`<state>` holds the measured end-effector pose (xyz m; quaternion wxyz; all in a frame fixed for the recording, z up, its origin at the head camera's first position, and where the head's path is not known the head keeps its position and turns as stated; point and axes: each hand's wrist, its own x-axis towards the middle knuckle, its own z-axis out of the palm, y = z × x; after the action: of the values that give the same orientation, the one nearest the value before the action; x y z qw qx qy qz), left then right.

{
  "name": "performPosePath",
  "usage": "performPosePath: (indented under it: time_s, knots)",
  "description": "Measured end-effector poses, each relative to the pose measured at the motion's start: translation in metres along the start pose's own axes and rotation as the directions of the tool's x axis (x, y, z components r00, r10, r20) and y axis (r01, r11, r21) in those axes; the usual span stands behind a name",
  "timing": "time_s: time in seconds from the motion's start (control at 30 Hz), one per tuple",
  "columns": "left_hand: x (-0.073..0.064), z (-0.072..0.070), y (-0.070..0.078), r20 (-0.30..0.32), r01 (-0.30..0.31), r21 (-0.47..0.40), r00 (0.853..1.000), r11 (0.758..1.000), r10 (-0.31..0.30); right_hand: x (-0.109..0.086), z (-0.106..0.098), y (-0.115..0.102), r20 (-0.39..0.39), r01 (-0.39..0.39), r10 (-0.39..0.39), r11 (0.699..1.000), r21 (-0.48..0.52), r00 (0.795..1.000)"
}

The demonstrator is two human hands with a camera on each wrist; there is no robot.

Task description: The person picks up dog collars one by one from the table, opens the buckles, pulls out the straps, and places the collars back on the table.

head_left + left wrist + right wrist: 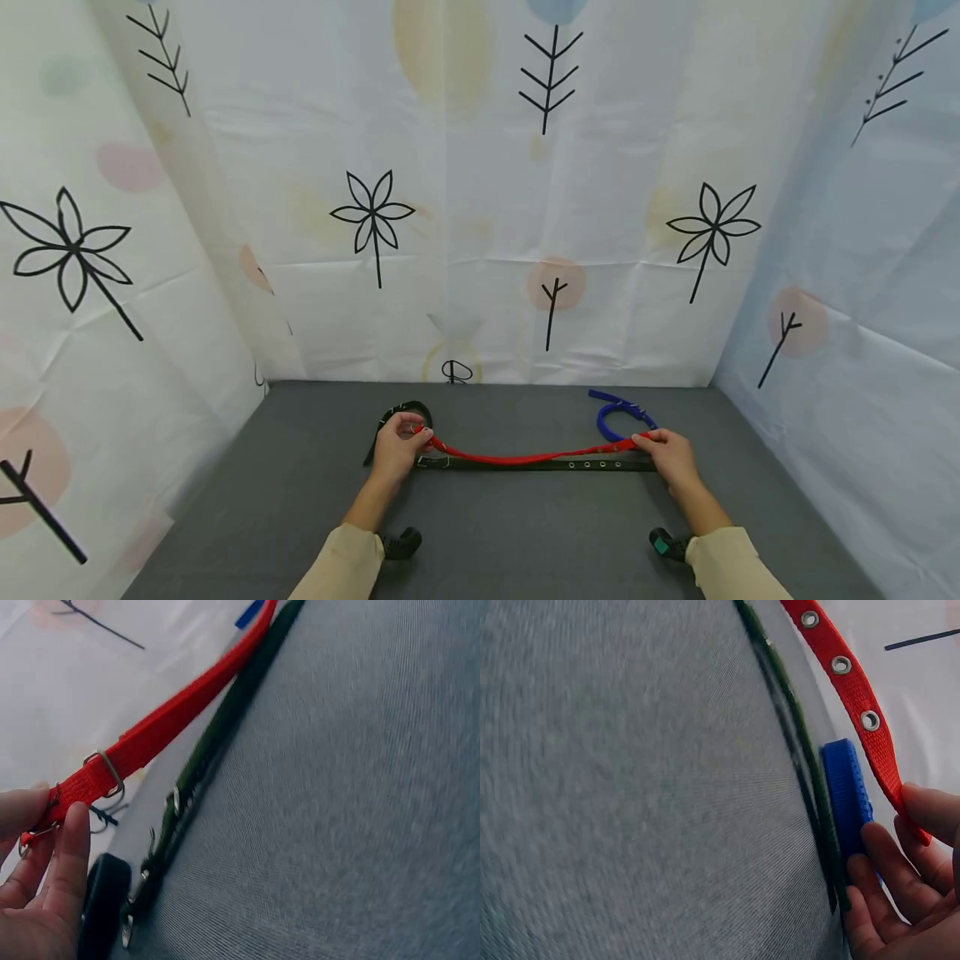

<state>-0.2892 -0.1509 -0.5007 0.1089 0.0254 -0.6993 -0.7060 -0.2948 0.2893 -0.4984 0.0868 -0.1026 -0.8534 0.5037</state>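
Observation:
A red collar (517, 459) with metal eyelets hangs stretched between both hands, sagging slightly in the middle. My left hand (398, 447) pinches its buckle end between thumb and fingers; in the left wrist view a metal loop shows on the red strap (176, 712). My right hand (670, 458) pinches the tip at the eyelet end, its other fingers loosely bent below. Just under the red strap, a dark green collar (525, 465) lies straight along the table, buckle at the left and eyelets at the right.
Behind my left hand lies a coiled black collar (408, 406). A coiled blue collar (609, 408) lies behind my right hand. The grey table (517, 533) ends at a white patterned cloth (480, 317) at the back, with more cloth at both sides.

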Motion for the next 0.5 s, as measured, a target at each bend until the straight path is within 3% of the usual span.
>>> performPosePath:
  time_s: [0.17,0.27,0.4,0.5]
  knots:
    - [0.007,-0.002,-0.01,-0.028,0.044,0.077,0.999,0.996,-0.042,0.006,0.001,0.003,0.004,0.009,-0.009,0.997,-0.08,1.0]
    - [0.01,-0.004,-0.015,-0.07,0.047,0.204,0.997,0.978,-0.033,0.009,0.001,0.004,0.001,0.007,-0.007,0.994,-0.108,1.0]
    - [0.014,-0.003,-0.021,-0.129,0.019,0.43,0.991,0.903,0.041,0.013,0.001,0.006,-0.012,0.001,-0.003,0.99,-0.138,1.0]
    - [0.016,-0.001,-0.026,-0.161,0.001,0.532,0.982,0.847,0.1,0.014,0.002,0.007,-0.025,0.028,-0.034,0.981,-0.193,0.999]
